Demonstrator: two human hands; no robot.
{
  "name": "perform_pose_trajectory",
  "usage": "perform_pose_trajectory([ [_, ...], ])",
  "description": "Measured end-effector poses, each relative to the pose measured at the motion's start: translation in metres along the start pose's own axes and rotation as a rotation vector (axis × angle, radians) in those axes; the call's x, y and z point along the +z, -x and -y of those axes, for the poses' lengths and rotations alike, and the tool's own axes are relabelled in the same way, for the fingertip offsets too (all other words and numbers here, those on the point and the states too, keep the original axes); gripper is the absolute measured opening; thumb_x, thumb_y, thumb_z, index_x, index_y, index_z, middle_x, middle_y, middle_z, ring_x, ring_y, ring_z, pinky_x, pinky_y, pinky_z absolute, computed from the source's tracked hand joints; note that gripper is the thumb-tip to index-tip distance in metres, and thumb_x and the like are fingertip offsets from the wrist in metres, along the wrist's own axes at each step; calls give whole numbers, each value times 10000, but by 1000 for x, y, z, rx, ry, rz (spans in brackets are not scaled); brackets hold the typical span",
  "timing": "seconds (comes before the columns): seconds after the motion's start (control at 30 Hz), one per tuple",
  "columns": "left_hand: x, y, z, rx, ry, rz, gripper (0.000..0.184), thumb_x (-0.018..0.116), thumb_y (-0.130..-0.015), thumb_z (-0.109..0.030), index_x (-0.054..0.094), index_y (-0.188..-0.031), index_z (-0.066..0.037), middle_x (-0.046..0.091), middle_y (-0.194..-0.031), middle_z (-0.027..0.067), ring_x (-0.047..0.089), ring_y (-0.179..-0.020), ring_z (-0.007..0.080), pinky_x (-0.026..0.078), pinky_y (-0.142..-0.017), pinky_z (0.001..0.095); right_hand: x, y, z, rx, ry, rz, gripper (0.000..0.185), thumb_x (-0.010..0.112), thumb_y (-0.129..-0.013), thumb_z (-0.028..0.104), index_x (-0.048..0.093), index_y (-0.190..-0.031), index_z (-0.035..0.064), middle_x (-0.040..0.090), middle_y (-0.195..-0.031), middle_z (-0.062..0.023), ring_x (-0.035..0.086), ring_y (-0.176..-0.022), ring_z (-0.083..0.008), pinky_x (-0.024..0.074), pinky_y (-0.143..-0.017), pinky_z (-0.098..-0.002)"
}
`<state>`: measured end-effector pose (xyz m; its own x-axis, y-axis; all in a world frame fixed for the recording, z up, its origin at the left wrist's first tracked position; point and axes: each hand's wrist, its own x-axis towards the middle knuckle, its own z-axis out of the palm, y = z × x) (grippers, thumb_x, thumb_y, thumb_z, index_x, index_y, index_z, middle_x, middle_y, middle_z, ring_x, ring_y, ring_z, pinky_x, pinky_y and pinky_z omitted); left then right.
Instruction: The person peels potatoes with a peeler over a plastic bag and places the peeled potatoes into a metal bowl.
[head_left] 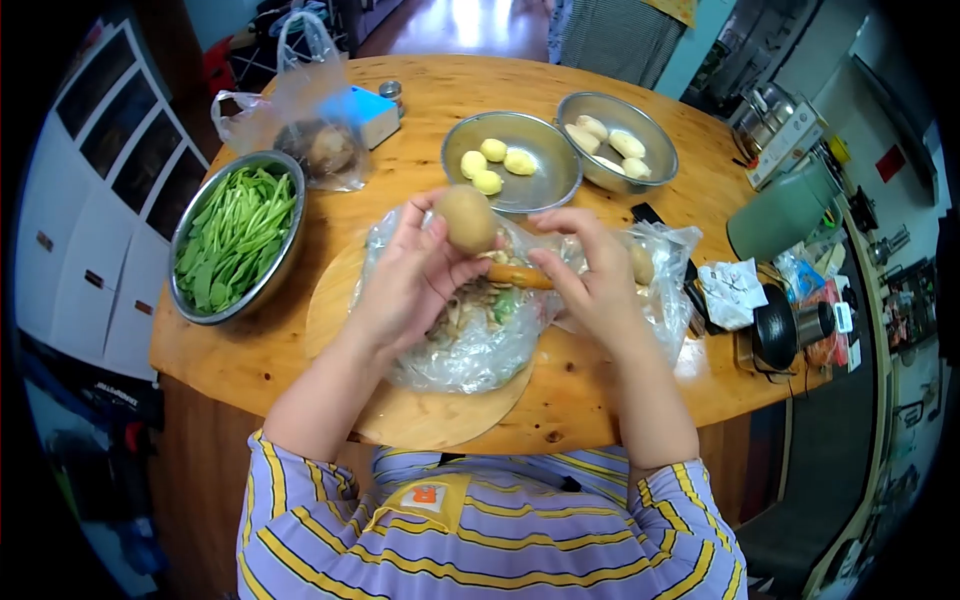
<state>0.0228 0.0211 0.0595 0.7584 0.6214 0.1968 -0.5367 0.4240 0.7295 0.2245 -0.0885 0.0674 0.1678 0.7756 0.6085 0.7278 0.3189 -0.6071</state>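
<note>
I'm looking down through the head camera at a wooden table (590, 395), the biggest thing in my view. By its near edge, left of middle, sits a round wooden board (430, 420), and over that spreads a clear plastic bag (460, 370) with peelings on it. At the table's left edge I've got a steel basin (285, 262) packed with leafy greens (235, 235). Two more steel vessels stand toward the far edge: a left bowl (545, 180) and a right bowl (640, 120), side by side. On the right edge there's a green container (785, 212), and below it a dark pan (774, 327).

Now the hands, both over the bag! The left hand (410, 265) grasps a round brown potato (466, 220), unpeeled where I see it, held up just short of the left bowl's near rim. The right hand (595, 275) is half-curled, index finger out; an orange-brown handle (520, 276) runs from its thumb to the left fingertips. Whether the right hand grips that handle, I can't tell, and its working end is hidden from me.

Smaller still, four peeled yellow potatoes (486, 182) sit in the left bowl, and pale tubers (627, 144) in the right.
</note>
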Motion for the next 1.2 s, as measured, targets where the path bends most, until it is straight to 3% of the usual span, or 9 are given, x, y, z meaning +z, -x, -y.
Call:
perform_pose_trajectory([
  [0.17, -30, -2, -10, 92, -95, -151, 484, 566, -1059, -355, 351, -1450, -169, 570, -1288, 106, 647, -1138, 253, 557, -932, 330, 10, 11, -16, -50, 240, 386, 288, 692, -892, 101, 676, -1180, 100, 715, -1092, -139, 655, -1032, -347, 518, -900, -456],
  [0.43, -26, 6, 0, 299, -105, -165, 519, 575, -1045, -327, 292, -1460, -194, 538, -1376, 189, 622, -1076, 230, 501, -850, 292, 0, 23, -9, -57, 288, 215, 360, 687, -861, 38, 686, -1206, 140, 670, -1101, -101, 638, -1006, -335, 492, -903, -443],
  [0.57, -20, 13, 4, 396, -449, -292, 348, 551, -1036, -195, 426, -1355, -138, 525, -1334, 144, 552, -1141, 204, 469, -949, 335, -6, 23, 5, -81, 391, 132, 410, 705, -830, 16, 699, -1211, 167, 662, -1087, -80, 636, -993, -308, 479, -879, -423],
  [0.7, -43, 6, 11, 741, -1288, -194, 317, 631, -937, -88, 482, -1217, -75, 478, -1173, 87, 471, -1098, 192, 404, -1002, 353, -4, 26, 2, -139, 484, -49, 445, 727, -792, -5, 726, -1196, 180, 653, -1078, -61, 628, -978, -262, 450, -828, -391],
  [0.83, -29, 14, 20, 523, -900, -216, 310, 634, -941, -107, 461, -1197, -83, 463, -1219, 93, 439, -1181, 201, 324, -1094, 358, 2, 28, -3, -220, 468, -179, 450, 740, -777, 1, 737, -1185, 189, 648, -1079, -52, 626, -975, -250, 444, -819, -391],
  [0.93, -25, 10, 18, 520, -929, -306, 382, 744, -889, -33, 468, -1147, -92, 458, -1126, 32, 477, -990, 104, 454, -801, 245, 1, 31, -1, -247, 467, -152, 449, 737, -771, 5, 742, -1176, 200, 644, -1082, -49, 627, -977, -244, 442, -815, -388],
  [1.0, -20, 9, 18, 463, -817, -331, 396, 749, -883, -8, 461, -1139, -97, 461, -1108, 21, 483, -951, 84, 454, -750, 223, -2, 31, 2, -267, 466, -125, 451, 733, -768, 8, 743, -1174, 205, 641, -1084, -48, 627, -977, -243, 442, -816, -386],
  [1.13, -24, 10, 20, 429, -808, -315, 408, 694, -879, 49, 438, -1163, -94, 457, -1198, 60, 449, -1156, 159, 356, -1059, 308, -7, 30, 6, -285, 509, -124, 446, 732, -768, 14, 744, -1170, 206, 640, -1083, -57, 628, -977, -249, 443, -820, -381],
  [1.2, -21, 10, 20, 340, -665, -336, 448, 715, -866, 53, 431, -1176, -103, 454, -1203, 60, 449, -1161, 148, 368, -1050, 300, -9, 29, 4, -271, 529, -183, 438, 736, -770, 3, 746, -1163, 197, 641, -1084, -62, 629, -975, -251, 444, -823, -378],
])
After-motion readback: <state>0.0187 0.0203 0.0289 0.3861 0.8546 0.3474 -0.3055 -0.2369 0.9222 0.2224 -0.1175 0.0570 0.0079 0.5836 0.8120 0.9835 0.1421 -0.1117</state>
